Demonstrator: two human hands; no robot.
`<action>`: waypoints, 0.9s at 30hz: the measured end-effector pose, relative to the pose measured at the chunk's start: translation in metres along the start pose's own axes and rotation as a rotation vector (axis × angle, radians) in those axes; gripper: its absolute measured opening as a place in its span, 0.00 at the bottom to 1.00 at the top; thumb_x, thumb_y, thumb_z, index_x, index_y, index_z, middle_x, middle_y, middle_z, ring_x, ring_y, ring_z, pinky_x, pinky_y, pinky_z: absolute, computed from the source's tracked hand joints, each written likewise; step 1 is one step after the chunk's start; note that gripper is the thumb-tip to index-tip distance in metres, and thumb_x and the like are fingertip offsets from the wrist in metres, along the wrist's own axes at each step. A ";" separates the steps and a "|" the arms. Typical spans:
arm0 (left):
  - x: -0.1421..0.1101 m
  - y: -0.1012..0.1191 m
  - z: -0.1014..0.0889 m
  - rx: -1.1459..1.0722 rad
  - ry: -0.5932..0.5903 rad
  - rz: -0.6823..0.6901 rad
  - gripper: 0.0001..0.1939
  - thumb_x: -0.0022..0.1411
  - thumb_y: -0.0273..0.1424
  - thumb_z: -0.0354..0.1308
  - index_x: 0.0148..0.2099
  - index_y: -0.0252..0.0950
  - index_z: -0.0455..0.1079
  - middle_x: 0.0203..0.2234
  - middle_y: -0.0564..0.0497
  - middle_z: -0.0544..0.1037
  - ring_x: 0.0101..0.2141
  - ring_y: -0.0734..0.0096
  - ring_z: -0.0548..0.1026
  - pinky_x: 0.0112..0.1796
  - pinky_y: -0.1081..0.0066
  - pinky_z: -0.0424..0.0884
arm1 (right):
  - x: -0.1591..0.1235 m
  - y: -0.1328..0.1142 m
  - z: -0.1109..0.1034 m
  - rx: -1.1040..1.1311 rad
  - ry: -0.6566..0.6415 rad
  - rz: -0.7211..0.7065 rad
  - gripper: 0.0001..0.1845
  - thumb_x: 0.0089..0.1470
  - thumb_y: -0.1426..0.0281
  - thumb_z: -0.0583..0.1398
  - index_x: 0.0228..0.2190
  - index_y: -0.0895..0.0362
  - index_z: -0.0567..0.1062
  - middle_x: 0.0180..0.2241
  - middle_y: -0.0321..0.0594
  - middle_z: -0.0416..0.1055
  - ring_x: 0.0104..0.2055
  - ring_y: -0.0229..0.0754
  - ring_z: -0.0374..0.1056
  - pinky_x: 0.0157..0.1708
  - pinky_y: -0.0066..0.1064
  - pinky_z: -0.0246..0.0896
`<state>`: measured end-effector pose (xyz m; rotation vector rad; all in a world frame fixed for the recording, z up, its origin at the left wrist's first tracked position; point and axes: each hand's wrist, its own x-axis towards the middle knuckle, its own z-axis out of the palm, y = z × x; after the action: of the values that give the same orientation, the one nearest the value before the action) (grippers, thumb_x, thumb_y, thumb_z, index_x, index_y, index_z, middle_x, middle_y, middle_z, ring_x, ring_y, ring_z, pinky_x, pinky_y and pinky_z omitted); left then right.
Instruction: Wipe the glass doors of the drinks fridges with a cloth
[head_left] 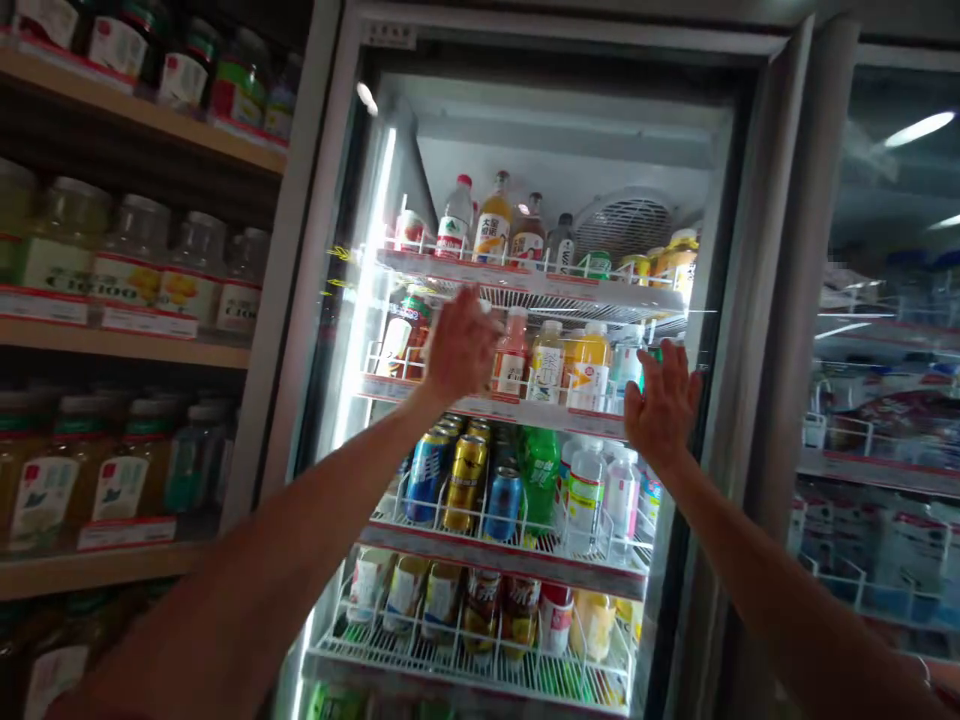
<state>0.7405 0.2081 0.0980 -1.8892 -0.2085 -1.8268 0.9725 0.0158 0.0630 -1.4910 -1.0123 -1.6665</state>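
My left hand (461, 345) is raised in front of a lit drinks fridge (559, 22), before the second shelf from the top. It looks open and holds nothing, though motion blurs its fingers. Beside it are a pink-red drink bottle (511, 350) and a bottle with a pale label (547, 365). Farther right, my right hand (664, 405) is up with fingers apart and nothing in it. An orange juice bottle (589, 365) and a light blue bottle (627, 368) are nearest to it. Whether either hand touches the glass, I cannot tell.
Lower fridge racks hold gold cans (465, 482), blue cans (427, 475) and a green bottle (540, 470). At the left stands a wooden shelf (135, 335) with several jars and bottles. Another glass-fronted fridge (885, 465) is at the right.
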 end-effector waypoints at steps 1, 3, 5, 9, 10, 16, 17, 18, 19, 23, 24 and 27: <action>0.005 -0.015 -0.005 0.042 0.077 -0.160 0.22 0.64 0.36 0.43 0.57 0.33 0.56 0.63 0.45 0.51 0.64 0.60 0.34 0.61 0.48 0.41 | -0.001 -0.001 0.000 0.005 -0.003 0.001 0.25 0.57 0.64 0.49 0.56 0.55 0.60 0.62 0.47 0.50 0.65 0.50 0.42 0.59 0.51 0.42; 0.013 -0.025 -0.006 0.080 0.161 -0.345 0.25 0.66 0.36 0.39 0.61 0.27 0.49 0.63 0.41 0.48 0.63 0.59 0.30 0.60 0.45 0.39 | -0.003 -0.001 0.000 0.014 -0.003 0.004 0.25 0.57 0.63 0.49 0.56 0.55 0.60 0.62 0.47 0.51 0.65 0.50 0.42 0.60 0.51 0.41; 0.017 0.001 0.005 0.076 0.142 -0.320 0.26 0.65 0.35 0.38 0.61 0.24 0.49 0.62 0.38 0.51 0.64 0.61 0.34 0.60 0.49 0.44 | -0.003 -0.001 0.000 0.024 0.004 0.004 0.25 0.57 0.63 0.49 0.55 0.55 0.61 0.61 0.46 0.52 0.65 0.50 0.42 0.60 0.51 0.41; 0.019 0.100 0.046 0.013 -0.055 0.126 0.22 0.63 0.34 0.45 0.57 0.31 0.57 0.58 0.45 0.61 0.62 0.70 0.50 0.59 0.64 0.57 | -0.003 0.005 0.001 0.061 0.031 -0.026 0.24 0.56 0.64 0.50 0.54 0.54 0.62 0.61 0.45 0.53 0.65 0.50 0.43 0.60 0.51 0.42; 0.021 0.116 0.052 -0.010 -0.094 0.254 0.20 0.64 0.34 0.44 0.56 0.32 0.58 0.58 0.46 0.62 0.61 0.71 0.51 0.59 0.64 0.57 | -0.004 0.006 0.001 0.074 0.041 -0.038 0.24 0.56 0.65 0.50 0.54 0.54 0.63 0.61 0.45 0.54 0.65 0.50 0.43 0.60 0.51 0.42; 0.039 0.052 0.031 -0.007 0.005 0.084 0.14 0.64 0.33 0.44 0.50 0.36 0.63 0.57 0.49 0.63 0.60 0.69 0.54 0.59 0.60 0.55 | -0.006 0.010 0.003 0.159 0.064 -0.055 0.24 0.56 0.66 0.50 0.55 0.52 0.61 0.60 0.43 0.54 0.65 0.49 0.43 0.61 0.51 0.40; 0.042 0.036 0.027 0.026 0.104 -0.111 0.15 0.64 0.33 0.44 0.51 0.36 0.62 0.58 0.49 0.61 0.61 0.67 0.52 0.60 0.57 0.54 | -0.006 0.010 0.002 0.172 0.062 -0.052 0.24 0.56 0.66 0.50 0.55 0.51 0.61 0.61 0.42 0.53 0.65 0.49 0.42 0.61 0.51 0.39; 0.044 0.029 0.026 0.048 0.161 -0.223 0.16 0.64 0.33 0.44 0.52 0.34 0.61 0.59 0.46 0.58 0.61 0.64 0.51 0.60 0.53 0.52 | -0.006 0.009 0.002 0.184 0.058 -0.049 0.24 0.56 0.66 0.50 0.55 0.51 0.61 0.61 0.42 0.53 0.65 0.50 0.42 0.61 0.52 0.39; 0.045 0.030 0.028 0.063 0.195 -0.295 0.17 0.64 0.33 0.44 0.53 0.33 0.59 0.60 0.45 0.57 0.61 0.62 0.50 0.60 0.51 0.51 | -0.006 0.009 0.002 0.194 0.056 -0.047 0.24 0.56 0.66 0.50 0.55 0.51 0.61 0.61 0.42 0.53 0.65 0.50 0.42 0.61 0.52 0.38; 0.040 0.098 0.050 0.000 -0.001 -0.034 0.19 0.63 0.36 0.45 0.54 0.35 0.61 0.60 0.45 0.57 0.63 0.62 0.47 0.62 0.56 0.47 | -0.006 0.010 0.003 0.206 0.074 -0.048 0.24 0.56 0.66 0.50 0.54 0.51 0.61 0.60 0.42 0.54 0.65 0.50 0.43 0.60 0.52 0.40; 0.038 0.115 0.054 -0.027 -0.087 0.091 0.18 0.64 0.37 0.44 0.53 0.37 0.62 0.60 0.47 0.57 0.63 0.64 0.48 0.62 0.58 0.47 | -0.006 0.010 0.003 0.205 0.082 -0.049 0.23 0.56 0.66 0.49 0.54 0.52 0.62 0.60 0.43 0.55 0.64 0.50 0.44 0.60 0.52 0.40; 0.036 0.122 0.048 -0.044 -0.245 0.261 0.18 0.64 0.40 0.44 0.52 0.41 0.63 0.60 0.51 0.59 0.62 0.67 0.50 0.62 0.58 0.47 | -0.006 0.012 0.002 0.203 0.096 -0.045 0.23 0.56 0.66 0.49 0.54 0.53 0.62 0.59 0.44 0.57 0.64 0.49 0.46 0.60 0.50 0.41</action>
<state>0.8408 0.1163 0.1043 -2.0614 -0.0028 -1.4405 0.9845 0.0124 0.0583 -1.2536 -1.1332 -1.5980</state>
